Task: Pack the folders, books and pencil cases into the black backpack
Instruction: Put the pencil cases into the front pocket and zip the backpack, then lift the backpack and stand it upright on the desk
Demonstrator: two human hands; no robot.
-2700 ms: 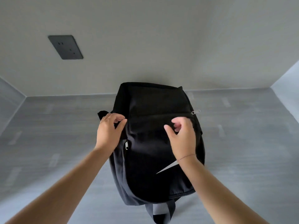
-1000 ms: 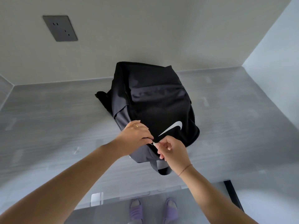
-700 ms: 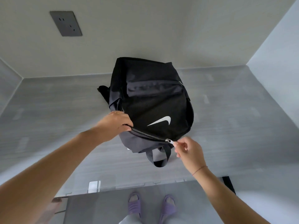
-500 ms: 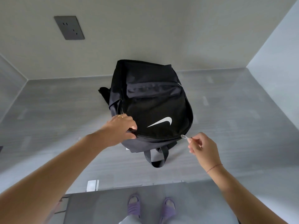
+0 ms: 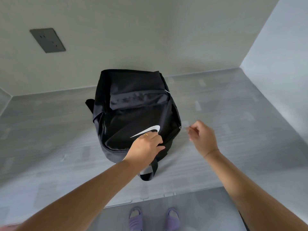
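The black backpack (image 5: 136, 114) lies flat on the desk (image 5: 50, 130). The left hand (image 5: 145, 145) has a curled grip on its front fabric, probably to steady the zip. The right hand (image 5: 202, 135) hovers beside the zipper slider (image 5: 180, 127); whether its grip holds anything cannot be told.

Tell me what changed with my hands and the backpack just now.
The right hand has run the zipper pull from the near end of the backpack round to its right side; blur hides whether it still pinches it. The left hand has shifted right along the near edge, gripping the fabric. The backpack still lies flat.
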